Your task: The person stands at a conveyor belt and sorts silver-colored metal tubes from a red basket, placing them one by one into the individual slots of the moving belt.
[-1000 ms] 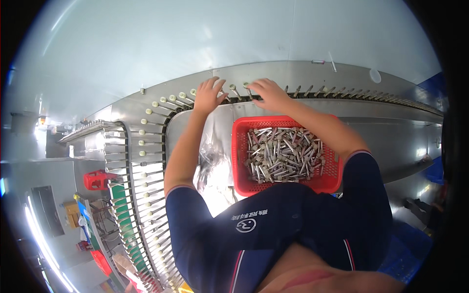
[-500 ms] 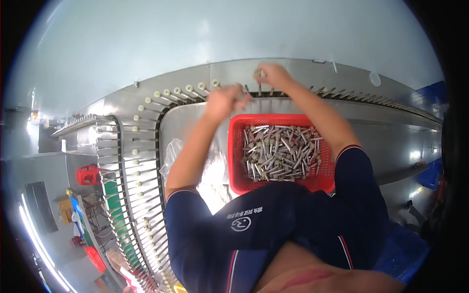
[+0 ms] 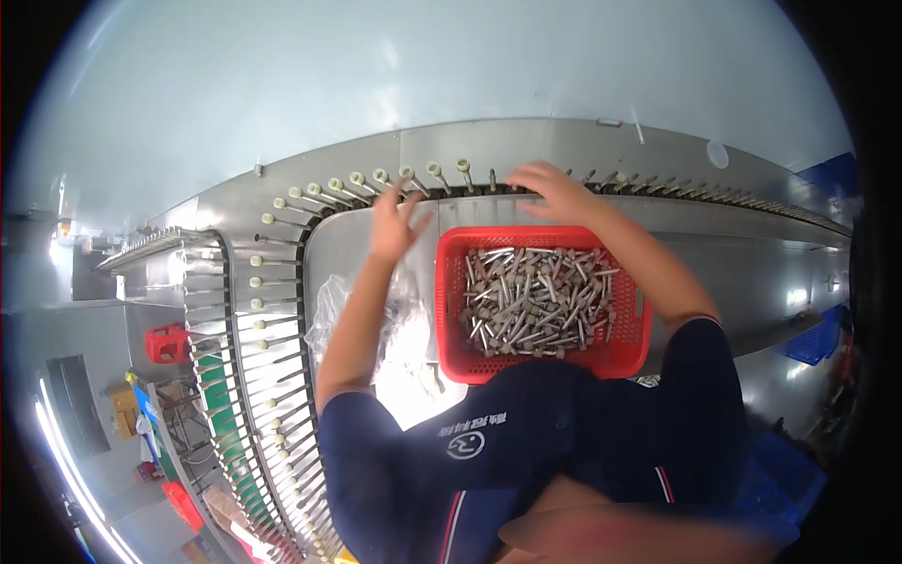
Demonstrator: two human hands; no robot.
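Note:
Along the metal track a curved row of thin metal pins (image 3: 492, 179) stands upright. Those to the left carry pale greenish round heads, such as the capped pin (image 3: 463, 174) between my hands. My left hand (image 3: 399, 224) hovers just on the near side of the capped row, its fingers spread with nothing visible in them. My right hand (image 3: 556, 195) is over the track, fingers stretched to the left beside the bare pins, and I see nothing held. In front of my body sits a red plastic basket (image 3: 447, 310) of metal rods with dull greyish heads (image 3: 531, 296).
A crumpled clear plastic bag (image 3: 329, 305) lies left of the basket. The track bends toward me on the left, with another pin row (image 3: 211, 324) beyond. On the far ledge are a whitish oval piece (image 3: 718, 154) and a thin white stick (image 3: 638, 124). A blue crate (image 3: 816, 336) stands at right.
My left hand has drawn back to the left and opened. My right hand has come nearer and slightly right, letting go of a small piece. More capped pins now show between my hands.

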